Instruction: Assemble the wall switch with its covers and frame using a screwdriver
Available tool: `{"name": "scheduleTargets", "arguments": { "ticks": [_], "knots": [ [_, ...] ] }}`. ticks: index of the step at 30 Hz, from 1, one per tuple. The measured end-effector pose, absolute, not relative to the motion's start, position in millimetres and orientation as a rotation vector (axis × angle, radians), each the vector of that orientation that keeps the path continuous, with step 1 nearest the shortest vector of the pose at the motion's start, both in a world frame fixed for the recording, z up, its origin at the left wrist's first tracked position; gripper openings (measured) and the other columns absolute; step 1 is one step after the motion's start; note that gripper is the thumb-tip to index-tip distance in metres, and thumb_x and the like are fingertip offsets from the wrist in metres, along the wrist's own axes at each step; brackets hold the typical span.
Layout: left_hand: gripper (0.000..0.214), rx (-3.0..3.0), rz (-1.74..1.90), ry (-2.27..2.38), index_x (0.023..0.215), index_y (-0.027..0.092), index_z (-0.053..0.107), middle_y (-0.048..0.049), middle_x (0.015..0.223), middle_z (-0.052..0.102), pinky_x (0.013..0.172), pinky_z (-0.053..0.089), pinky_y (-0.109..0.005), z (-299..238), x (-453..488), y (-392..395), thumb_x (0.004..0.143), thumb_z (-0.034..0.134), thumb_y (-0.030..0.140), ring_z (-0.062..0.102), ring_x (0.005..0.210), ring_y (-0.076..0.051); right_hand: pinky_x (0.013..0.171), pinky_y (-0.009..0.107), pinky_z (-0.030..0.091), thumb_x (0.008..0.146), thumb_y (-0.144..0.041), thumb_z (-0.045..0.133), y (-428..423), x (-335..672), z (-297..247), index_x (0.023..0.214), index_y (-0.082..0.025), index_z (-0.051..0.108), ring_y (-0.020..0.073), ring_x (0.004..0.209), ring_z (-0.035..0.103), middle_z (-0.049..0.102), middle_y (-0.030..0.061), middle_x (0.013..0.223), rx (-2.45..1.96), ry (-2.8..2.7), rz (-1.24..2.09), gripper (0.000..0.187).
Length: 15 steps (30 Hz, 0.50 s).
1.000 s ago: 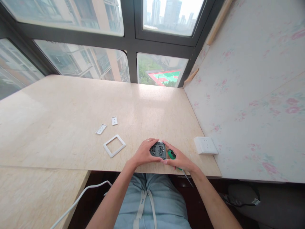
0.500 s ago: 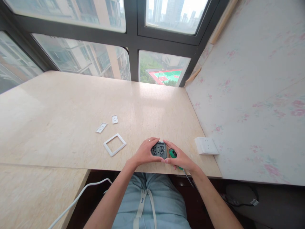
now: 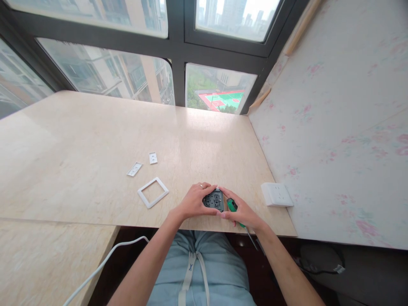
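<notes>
Both hands hold a dark grey switch module (image 3: 214,199) near the front edge of the beige marble counter (image 3: 95,136). My left hand (image 3: 193,203) grips its left side with the fingers curled over the top; a ring shows on one finger. My right hand (image 3: 242,212) pinches the module's right side and also keeps a green-handled screwdriver (image 3: 232,206) in its palm, the metal shaft pointing down past the counter edge.
A white square frame (image 3: 153,192) lies left of the hands, with two small white rocker plates (image 3: 134,169) (image 3: 153,158) beyond it. A white wall socket unit (image 3: 276,194) sits at the right by the floral wall. A white cable (image 3: 105,263) hangs below the counter.
The hands and module stay almost in place; only the camera view has shifted slightly.
</notes>
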<state>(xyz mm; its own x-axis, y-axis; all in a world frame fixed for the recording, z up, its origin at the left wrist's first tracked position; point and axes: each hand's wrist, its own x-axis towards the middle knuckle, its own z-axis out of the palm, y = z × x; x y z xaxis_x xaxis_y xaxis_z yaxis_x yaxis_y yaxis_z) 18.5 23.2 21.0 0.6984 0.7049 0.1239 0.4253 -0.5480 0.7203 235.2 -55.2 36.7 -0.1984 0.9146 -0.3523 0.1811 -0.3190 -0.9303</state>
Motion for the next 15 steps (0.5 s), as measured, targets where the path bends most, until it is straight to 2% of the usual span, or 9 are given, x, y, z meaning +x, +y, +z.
{"name": "scheduleTargets", "arguments": {
  "ticks": [3,6,8,10,13,15],
  "knots": [
    [0.088,2.261,0.51,0.858,0.14,0.025,0.057,-0.0118,0.127,0.062,0.102,0.042,-0.048,19.6,18.9,24.6,0.067,0.078,0.069,0.059,0.113,-0.032,0.039,0.019,0.05,0.07,-0.028,0.083,-55.7,234.5,37.8,0.149,-0.039,0.042,0.0048,0.059,0.055,0.036,0.0078,0.158,-1.453,-1.304,1.568,0.09],
    [0.091,2.271,0.494,0.872,0.142,0.024,0.055,-0.0119,0.128,0.061,0.103,0.041,-0.048,17.4,19.0,25.0,0.066,0.079,0.069,0.058,0.114,-0.033,0.039,0.02,0.05,0.071,-0.03,0.084,-56.3,236.3,38.2,0.148,-0.036,0.045,0.0041,0.054,0.053,0.052,0.0099,0.145,-1.476,-1.262,1.548,0.087],
    [0.093,2.265,0.492,0.88,0.143,0.024,0.054,-0.0119,0.129,0.06,0.104,0.04,-0.048,16.7,19.1,24.6,0.065,0.08,0.068,0.056,0.116,-0.033,0.036,0.018,0.045,0.074,-0.035,0.082,-55.3,238.6,40.4,0.142,-0.033,0.052,0.0015,0.047,0.048,0.062,0.0082,0.129,-1.471,-1.156,1.471,0.074],
    [0.093,2.254,0.495,0.884,0.142,0.025,0.054,-0.0116,0.13,0.06,0.105,0.039,-0.048,17.0,19.2,23.9,0.064,0.081,0.068,0.055,0.118,-0.033,0.032,0.015,0.035,0.08,-0.04,0.078,-52.2,240.6,47.2,0.129,-0.029,0.06,-0.0001,0.041,0.041,0.067,0.0028,0.106,-1.39,-0.995,1.332,0.054],
    [0.092,2.24,0.501,0.891,0.142,0.027,0.054,-0.0107,0.129,0.06,0.106,0.038,-0.049,18.0,19.5,22.7,0.064,0.08,0.067,0.055,0.118,-0.033,0.031,0.013,0.029,0.085,-0.042,0.073,-42.7,240.5,69.2,0.105,-0.024,0.064,0.0012,0.039,0.037,0.055,-0.0064,0.072,-1.173,-0.795,1.133,0.028],
    [0.09,2.234,0.508,0.9,0.143,0.028,0.054,-0.0103,0.128,0.06,0.106,0.038,-0.049,17.9,19.8,21.8,0.065,0.08,0.066,0.055,0.116,-0.032,0.032,0.013,0.03,0.085,-0.041,0.073,-34.1,237.3,88.7,0.089,-0.022,0.062,0.0021,0.041,0.038,0.049,-0.0074,0.068,-1.057,-0.751,1.038,0.023]
  ]
}}
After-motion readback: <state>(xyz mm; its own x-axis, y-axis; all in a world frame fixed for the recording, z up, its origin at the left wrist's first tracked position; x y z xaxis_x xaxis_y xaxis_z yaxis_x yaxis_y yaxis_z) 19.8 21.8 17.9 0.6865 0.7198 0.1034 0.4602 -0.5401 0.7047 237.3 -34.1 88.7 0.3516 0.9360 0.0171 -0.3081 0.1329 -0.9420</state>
